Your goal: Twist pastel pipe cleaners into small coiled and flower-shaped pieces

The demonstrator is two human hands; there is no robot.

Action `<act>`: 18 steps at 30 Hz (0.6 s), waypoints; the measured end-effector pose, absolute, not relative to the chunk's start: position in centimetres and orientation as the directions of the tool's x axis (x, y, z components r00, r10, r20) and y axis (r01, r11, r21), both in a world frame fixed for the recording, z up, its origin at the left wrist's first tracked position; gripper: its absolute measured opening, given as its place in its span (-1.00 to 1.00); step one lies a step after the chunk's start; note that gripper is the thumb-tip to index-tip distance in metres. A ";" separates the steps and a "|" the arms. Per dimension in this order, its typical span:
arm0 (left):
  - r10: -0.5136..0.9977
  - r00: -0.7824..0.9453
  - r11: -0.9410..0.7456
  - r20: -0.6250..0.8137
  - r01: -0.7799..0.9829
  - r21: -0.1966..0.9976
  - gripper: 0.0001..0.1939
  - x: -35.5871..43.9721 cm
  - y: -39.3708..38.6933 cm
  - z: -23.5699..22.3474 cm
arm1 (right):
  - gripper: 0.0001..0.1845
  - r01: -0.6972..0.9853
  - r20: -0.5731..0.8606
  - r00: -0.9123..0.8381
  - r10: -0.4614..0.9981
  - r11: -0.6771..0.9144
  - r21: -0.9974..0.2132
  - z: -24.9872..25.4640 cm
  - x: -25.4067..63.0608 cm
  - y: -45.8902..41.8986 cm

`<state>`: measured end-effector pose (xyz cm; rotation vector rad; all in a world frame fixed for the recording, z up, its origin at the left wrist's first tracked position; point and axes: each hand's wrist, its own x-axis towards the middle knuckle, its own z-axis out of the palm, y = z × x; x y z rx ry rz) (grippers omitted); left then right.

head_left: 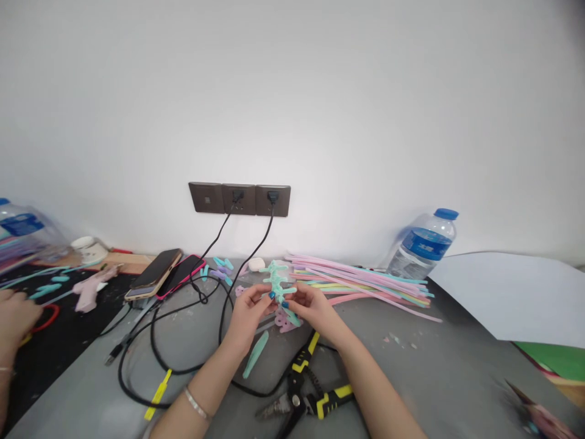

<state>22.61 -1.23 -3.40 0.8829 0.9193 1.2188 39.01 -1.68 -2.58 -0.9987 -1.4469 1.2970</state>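
A mint-green fuzzy pipe-cleaner piece point(276, 277) with several short side branches stands between my two hands over the table. My left hand point(250, 311) pinches its lower part from the left, thumb and fingers together. From the other side my right hand point(315, 310) grips the same part, its thumb close to the left one. Just below the fingers are a pink looped pipe-cleaner piece point(286, 323) and a mint strip partly hidden by the hand. A loose mint leaf-shaped piece point(256, 355) lies beside my left forearm. Yellow-and-black pliers point(297, 399) rest between my forearms.
Pastel pipe cleaners point(365, 285) lie at right, near a water bottle point(423, 244) and white paper point(516, 292). Phones point(155, 274) and looping black cables point(153, 341) occupy the left. Another person's hand point(16, 320) is beside red-handled scissors point(49, 318) at far left.
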 end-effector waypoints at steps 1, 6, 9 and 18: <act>0.990 0.106 0.126 -0.093 -0.361 0.924 -0.67 22.6 -1.2 -3.4 | -0.68 -0.013 0.120 -0.241 0.963 0.120 -0.993 -2.6 39.0 -1.7; 0.994 0.100 0.063 -0.036 -0.275 0.959 -0.72 22.3 -0.9 -3.5 | -0.74 0.075 0.139 -0.243 0.960 0.162 -0.984 -3.0 39.3 -1.4; 0.996 0.094 0.012 0.009 -0.216 0.976 -0.78 22.2 -0.8 -3.3 | -0.77 0.128 0.149 -0.250 0.957 0.185 -0.974 -3.3 39.5 -1.3; 0.992 0.120 0.065 -0.040 -0.213 0.975 -0.76 22.2 -0.9 -3.2 | -0.79 0.123 0.140 -0.281 0.950 0.180 -0.976 -2.6 39.6 -1.6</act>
